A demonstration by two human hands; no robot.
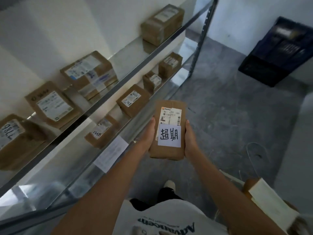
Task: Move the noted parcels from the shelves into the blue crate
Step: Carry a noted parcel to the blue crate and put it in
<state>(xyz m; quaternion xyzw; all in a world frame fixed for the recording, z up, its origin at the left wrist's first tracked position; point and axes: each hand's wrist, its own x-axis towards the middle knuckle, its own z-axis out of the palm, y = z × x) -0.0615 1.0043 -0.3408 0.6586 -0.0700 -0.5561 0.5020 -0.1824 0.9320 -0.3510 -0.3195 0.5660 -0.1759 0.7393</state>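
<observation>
Between both hands, out over grey concrete floor (pixel 220 116) and just off the front edge of the metal shelving (pixel 118 85): small flat brown cardboard parcel (pixel 169 153) with a printed shipping label and a white handwritten note (pixel 169 135) stuck on its top face. Held level, long axis pointing away. Left hand (pixel 149 134) cupped along the near left edge, thumb up the side; right hand (pixel 190 138) cupped along the right edge; fingers of both curled underneath, mostly hidden by the box. Probably light, judging by the relaxed two-sided hold and the modest bulk. Stiff card, taped seams, no visible sag or dents; contents unknown, so best treated as breakable. Smooth tape and paper likely a little slippery; safest purchase on the long side edges with fingers beneath, clear of the loose-looking note. Blue slatted plastic crate (pixel 271 65) on the floor well apart, far right by the wall. Other brown boxes (pixel 133 99) on both shelf levels, none touched.
</observation>
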